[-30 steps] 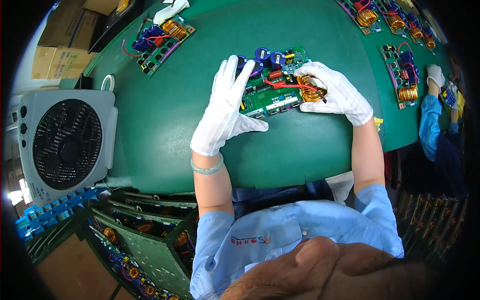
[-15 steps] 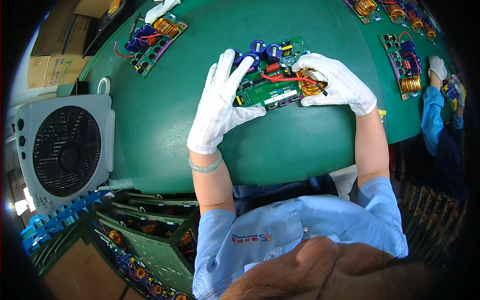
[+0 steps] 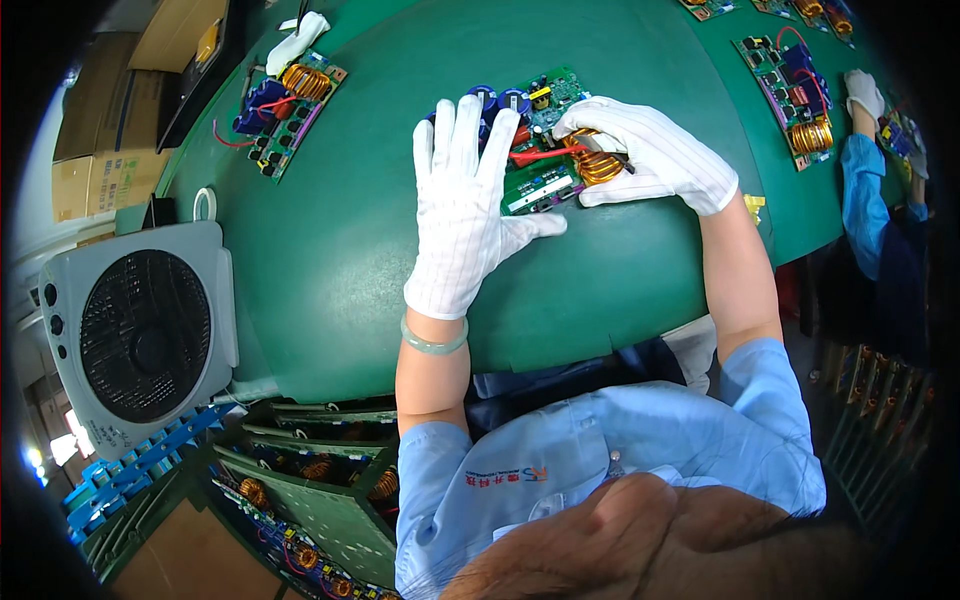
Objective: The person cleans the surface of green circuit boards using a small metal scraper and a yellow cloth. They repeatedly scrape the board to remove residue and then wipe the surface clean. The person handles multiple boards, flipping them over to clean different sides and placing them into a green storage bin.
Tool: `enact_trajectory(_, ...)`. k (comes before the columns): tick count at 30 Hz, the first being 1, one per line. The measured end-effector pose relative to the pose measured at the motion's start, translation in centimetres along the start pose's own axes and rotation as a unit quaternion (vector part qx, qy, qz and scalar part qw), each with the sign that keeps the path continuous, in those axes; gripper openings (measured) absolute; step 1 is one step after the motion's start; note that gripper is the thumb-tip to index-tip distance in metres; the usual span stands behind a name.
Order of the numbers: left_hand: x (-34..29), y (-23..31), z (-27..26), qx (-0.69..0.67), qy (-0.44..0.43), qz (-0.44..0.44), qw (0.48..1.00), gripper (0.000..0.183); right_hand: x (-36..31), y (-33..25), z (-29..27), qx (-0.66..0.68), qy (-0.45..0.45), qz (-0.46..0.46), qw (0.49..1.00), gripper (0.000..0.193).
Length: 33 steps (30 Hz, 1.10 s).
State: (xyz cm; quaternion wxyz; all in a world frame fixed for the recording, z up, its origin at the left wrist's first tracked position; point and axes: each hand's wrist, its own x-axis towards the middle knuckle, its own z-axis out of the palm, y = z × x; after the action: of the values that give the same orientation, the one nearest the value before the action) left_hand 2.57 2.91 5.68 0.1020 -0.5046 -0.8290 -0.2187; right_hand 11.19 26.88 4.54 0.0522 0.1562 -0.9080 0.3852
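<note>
A green circuit board lies on the green table, with blue cylindrical capacitors, a red wire and a copper-wound coil. My right hand, in a white glove, grips the board's right end, thumb and fingers around the coil. Also gloved, my left hand covers the left part of the board, its fingers stretched out and spread. It hides some of the capacitors and the board's left edge; whether its palm touches the board, I cannot tell.
Similar boards lie at the left and right. A grey box fan stands left, below cardboard boxes. Racks with boards stand at lower left. A co-worker's gloved hand is at far right.
My left hand has moved right over the board, covering more of it, and its fingers have straightened. My right hand stays around the coil. The whole view has turned slightly.
</note>
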Motion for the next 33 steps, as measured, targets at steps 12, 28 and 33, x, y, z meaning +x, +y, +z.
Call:
enact_trajectory(12,-0.1,-1.7,2.5,0.042,0.054,0.055,0.996,0.094,-0.3,0.8,0.2,-0.010,0.013,-0.043,0.999,0.064)
enact_trajectory(28,0.9,0.7,2.5,0.036,0.064,-0.005,0.997,0.091,-0.5,0.6,0.3,0.011,-0.003,-0.001,1.000,0.069)
enact_trajectory(33,0.6,-0.3,1.5,-0.048,0.061,-0.008,0.997,0.076,-0.6,0.6,0.2,0.027,-0.012,0.024,0.999,0.074)
